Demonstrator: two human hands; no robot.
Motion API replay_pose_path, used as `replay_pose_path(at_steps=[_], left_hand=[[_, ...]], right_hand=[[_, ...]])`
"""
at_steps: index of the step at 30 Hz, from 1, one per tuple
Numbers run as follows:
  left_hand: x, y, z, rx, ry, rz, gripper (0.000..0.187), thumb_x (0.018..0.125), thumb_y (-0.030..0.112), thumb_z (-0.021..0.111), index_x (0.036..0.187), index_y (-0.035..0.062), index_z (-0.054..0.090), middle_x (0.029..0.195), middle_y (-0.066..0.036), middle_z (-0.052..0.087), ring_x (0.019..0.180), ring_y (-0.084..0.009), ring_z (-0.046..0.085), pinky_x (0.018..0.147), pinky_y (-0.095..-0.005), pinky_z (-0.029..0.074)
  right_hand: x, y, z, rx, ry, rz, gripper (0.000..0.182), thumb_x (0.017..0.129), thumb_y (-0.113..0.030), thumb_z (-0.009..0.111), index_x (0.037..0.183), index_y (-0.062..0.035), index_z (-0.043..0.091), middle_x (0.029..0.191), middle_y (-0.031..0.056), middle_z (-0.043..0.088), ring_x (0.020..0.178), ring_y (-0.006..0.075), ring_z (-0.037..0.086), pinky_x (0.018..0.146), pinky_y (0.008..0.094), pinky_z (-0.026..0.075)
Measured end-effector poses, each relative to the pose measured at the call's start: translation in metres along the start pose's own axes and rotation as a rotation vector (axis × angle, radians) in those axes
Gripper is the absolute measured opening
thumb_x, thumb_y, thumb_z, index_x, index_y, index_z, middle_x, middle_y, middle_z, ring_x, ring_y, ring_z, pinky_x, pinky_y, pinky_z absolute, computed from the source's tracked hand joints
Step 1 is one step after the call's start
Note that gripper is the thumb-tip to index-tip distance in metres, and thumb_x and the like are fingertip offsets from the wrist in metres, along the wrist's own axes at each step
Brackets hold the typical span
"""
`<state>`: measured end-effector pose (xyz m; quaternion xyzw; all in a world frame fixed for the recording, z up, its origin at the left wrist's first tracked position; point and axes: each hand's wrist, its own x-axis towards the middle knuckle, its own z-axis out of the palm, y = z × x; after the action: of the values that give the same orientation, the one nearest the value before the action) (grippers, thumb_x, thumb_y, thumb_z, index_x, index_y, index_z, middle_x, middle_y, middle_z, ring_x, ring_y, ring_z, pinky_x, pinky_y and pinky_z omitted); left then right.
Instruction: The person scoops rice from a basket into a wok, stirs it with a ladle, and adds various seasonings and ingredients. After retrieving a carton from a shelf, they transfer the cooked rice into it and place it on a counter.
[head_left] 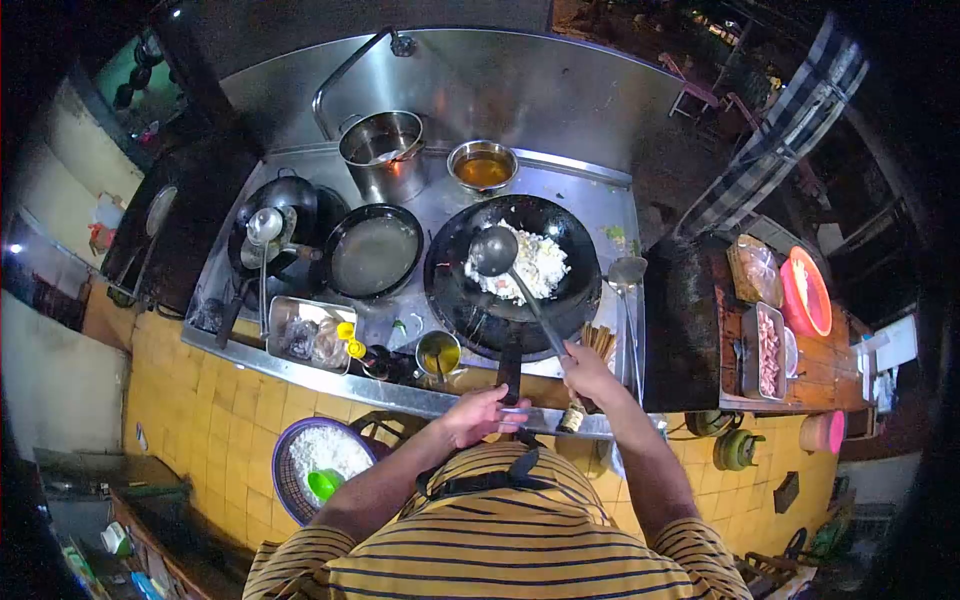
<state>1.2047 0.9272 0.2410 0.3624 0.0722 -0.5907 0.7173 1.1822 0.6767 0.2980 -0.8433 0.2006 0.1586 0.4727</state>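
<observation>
A black wok (455, 300) sits on the steel stove, holding a heap of white rice (540, 268) with small bits mixed in. My right hand (592, 376) is closed around the handle of a long ladle (494, 251), whose dark bowl rests over the rice. Just below the wok's handle (510, 372) is my left hand (484, 414), fingers stretched out and apart, the fingertips close to the handle's end. Left of the wok are a metal mug of yellow oil (438, 353) and bottles with yellow caps (351, 340).
A second pan (376, 252), a tall steel pot (383, 160) and a bowl of amber liquid (483, 167) stand on the stove. A spatula (627, 272) lies at its right. Sliced meat fills a tray (749, 350). On the floor, a purple basket (284, 462) holds rice and a green scoop.
</observation>
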Motion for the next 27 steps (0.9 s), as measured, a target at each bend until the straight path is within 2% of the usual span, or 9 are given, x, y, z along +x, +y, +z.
replay_pose_path(at_steps=[3,5,9,11,13,19,24,26,27], left_hand=[[0.002,0.001,-0.001,-0.033,-0.008,-0.036,0.044,0.100,0.038,0.047,0.129,0.0053,0.043,0.124,-0.015,0.060,0.112,-0.0263,0.059,0.088,-0.0394,0.050],[-0.002,0.006,0.002,-0.021,-0.008,-0.032,0.052,0.100,0.039,0.044,0.134,0.0008,0.043,0.127,-0.015,0.058,0.115,-0.0248,0.058,0.092,-0.0379,0.049],[0.009,0.009,-0.008,-0.071,-0.058,-0.037,0.051,0.099,0.038,0.045,0.132,0.0003,0.044,0.127,-0.017,0.058,0.114,-0.0262,0.059,0.091,-0.0378,0.050],[0.020,0.013,-0.008,-0.228,-0.087,-0.104,0.051,0.098,0.040,0.046,0.129,-0.0004,0.046,0.125,-0.019,0.058,0.111,-0.0276,0.061,0.086,-0.0383,0.052],[0.033,0.020,0.009,-0.186,-0.016,-0.010,0.047,0.097,0.039,0.049,0.122,-0.0012,0.051,0.114,-0.018,0.063,0.097,-0.0265,0.066,0.076,-0.0367,0.054],[0.068,0.021,-0.004,-0.510,-0.004,0.019,0.019,0.090,0.021,0.060,0.097,0.0028,0.057,0.073,-0.003,0.057,0.062,-0.0126,0.056,0.056,-0.0282,0.046],[-0.003,0.025,0.003,-0.392,-0.044,0.005,0.011,0.089,0.016,0.060,0.089,0.0060,0.055,0.075,-0.003,0.056,0.063,-0.0129,0.055,0.056,-0.0286,0.046],[-0.049,0.000,0.003,0.084,0.067,0.040,0.011,0.092,0.018,0.056,0.089,0.0070,0.055,0.076,-0.003,0.056,0.066,-0.0118,0.055,0.061,-0.0272,0.046],[-0.035,-0.036,-0.048,0.334,-0.198,0.221,0.014,0.093,0.019,0.054,0.086,0.0072,0.055,0.076,-0.002,0.055,0.067,-0.0116,0.055,0.064,-0.0256,0.045]], right_hand=[[-0.023,-0.004,-0.003,0.086,-0.036,0.067,0.043,0.094,-0.013,0.044,0.136,-0.0083,0.048,0.058,0.0064,0.052,0.042,0.0157,0.051,0.042,0.0316,0.044],[-0.034,0.011,-0.007,-0.109,0.036,-0.191,0.031,0.094,-0.015,0.044,0.122,-0.0040,0.052,0.061,0.0106,0.053,0.047,0.0188,0.057,0.044,0.0370,0.045],[-0.062,-0.003,-0.041,-0.204,0.070,0.020,0.028,0.091,-0.016,0.046,0.113,0.0002,0.054,0.075,0.0231,0.063,0.062,0.0356,0.064,0.058,0.0455,0.050],[-0.026,0.040,-0.011,-0.398,0.258,-0.240,0.034,0.089,-0.016,0.046,0.119,0.0003,0.052,0.085,0.0278,0.064,0.069,0.0437,0.064,0.066,0.0490,0.052],[-0.001,0.030,0.016,-0.457,0.310,0.009,0.046,0.088,-0.017,0.048,0.131,0.0005,0.046,0.089,0.0277,0.065,0.077,0.0447,0.063,0.075,0.0509,0.052],[-0.063,0.014,-0.034,-0.460,0.038,-0.022,0.048,0.090,-0.020,0.048,0.136,-0.0103,0.043,0.086,0.0272,0.065,0.082,0.0435,0.064,0.077,0.0513,0.052],[-0.083,0.033,-0.065,-0.796,0.247,0.095,0.051,0.090,-0.022,0.050,0.140,-0.0183,0.041,0.090,0.0244,0.065,0.083,0.0407,0.064,0.078,0.0519,0.052],[-0.104,0.010,-0.066,-0.798,0.290,0.041,0.050,0.089,-0.021,0.051,0.139,-0.0178,0.043,0.089,0.0238,0.065,0.084,0.0401,0.064,0.077,0.0514,0.052],[-0.117,-0.005,-0.073,-0.813,0.326,-0.037,0.050,0.089,-0.020,0.052,0.138,-0.0173,0.044,0.089,0.0233,0.065,0.085,0.0395,0.064,0.077,0.0510,0.052]])
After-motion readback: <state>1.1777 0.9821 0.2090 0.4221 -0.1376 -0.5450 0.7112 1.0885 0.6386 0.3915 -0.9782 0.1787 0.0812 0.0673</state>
